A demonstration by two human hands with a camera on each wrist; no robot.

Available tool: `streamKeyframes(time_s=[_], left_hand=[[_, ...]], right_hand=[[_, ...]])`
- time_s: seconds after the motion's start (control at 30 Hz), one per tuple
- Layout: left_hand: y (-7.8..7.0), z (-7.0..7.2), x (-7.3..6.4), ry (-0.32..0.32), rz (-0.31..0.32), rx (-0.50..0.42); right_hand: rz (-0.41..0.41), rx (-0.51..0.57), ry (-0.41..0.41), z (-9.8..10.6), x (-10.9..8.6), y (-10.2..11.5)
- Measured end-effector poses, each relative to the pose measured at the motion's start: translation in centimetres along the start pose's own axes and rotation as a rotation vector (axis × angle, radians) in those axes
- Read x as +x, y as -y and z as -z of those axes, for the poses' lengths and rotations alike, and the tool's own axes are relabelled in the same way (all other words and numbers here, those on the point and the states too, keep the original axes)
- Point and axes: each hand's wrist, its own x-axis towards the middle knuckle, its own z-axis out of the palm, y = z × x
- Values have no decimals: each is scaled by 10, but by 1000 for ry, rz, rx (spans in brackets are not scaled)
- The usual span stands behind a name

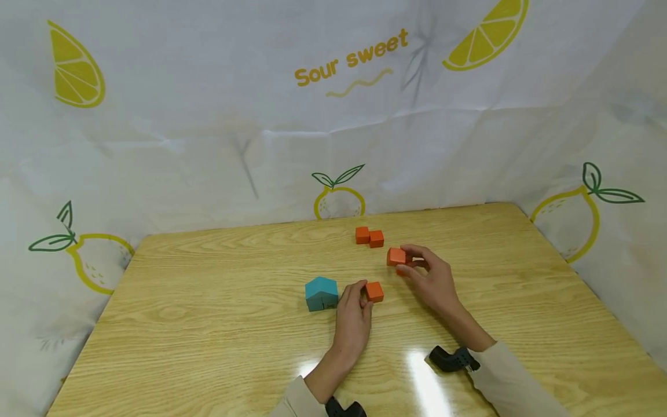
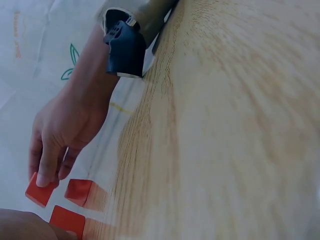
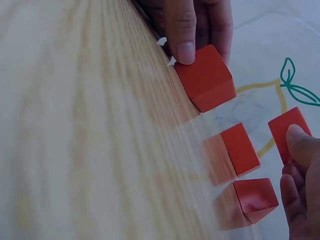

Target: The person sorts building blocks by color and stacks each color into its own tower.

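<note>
My left hand (image 1: pixel 353 325) pinches a red block (image 1: pixel 375 292) low over the table. In the right wrist view its thumb lies on one face of that block (image 3: pixel 206 79), with fingers behind it. Farther right and back, my right hand (image 1: pixel 432 282) holds another red block (image 1: pixel 396 256) between thumb and fingers, raised above the wood. Below it, one more red block (image 1: pixel 400 271) shows partly, mostly hidden by the hand and the held block. Left of my left hand stands a teal house-shaped piece (image 1: pixel 321 294) with a peaked top.
Two red blocks (image 1: pixel 362 235) sit side by side toward the back of the wood-grain table (image 1: pixel 208 324). A white cloth (image 1: pixel 219 174) printed with lemons hangs behind the table and along its sides. Black camera mounts (image 1: pixel 450 359) are on both wrists.
</note>
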Motion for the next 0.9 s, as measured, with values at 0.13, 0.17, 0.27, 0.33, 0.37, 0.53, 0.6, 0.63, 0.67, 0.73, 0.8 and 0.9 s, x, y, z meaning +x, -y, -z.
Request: streamKeyframes(time_s=[0.13, 0.17, 0.27, 0.33, 0.37, 0.53, 0.6, 0.63, 0.67, 0.73, 0.8, 0.9], left_hand=[[0, 0, 0, 0, 0, 7], [0, 0, 0, 1, 2, 8], [0, 0, 0, 2, 4, 5], [0, 0, 0, 1, 5, 5], [0, 0, 0, 1, 6, 5], [0, 0, 1, -2, 4, 4], [1, 0, 1, -1, 4, 2], [0, 0, 1, 0, 5, 3], [0, 0, 1, 1, 6, 3], [0, 1, 1, 1, 6, 5], [0, 1, 1, 2, 4, 8], [1, 0, 1, 3, 3, 11]], right_hand=[[-14, -4, 41, 3, -3, 10], [-16, -4, 54, 4, -4, 11], [-18, -2, 90, 5, -7, 11], [-16, -2, 114, 5, -9, 12], [-15, 0, 124, 5, -9, 12], [-9, 12, 177, 5, -11, 12], [-8, 15, 199, 6, -12, 11], [-11, 20, 209, 6, -13, 11], [-12, 22, 218, 6, -13, 11], [-21, 26, 236, 7, -15, 11], [-26, 25, 249, 7, -16, 11], [-31, 27, 268, 8, -18, 12]])
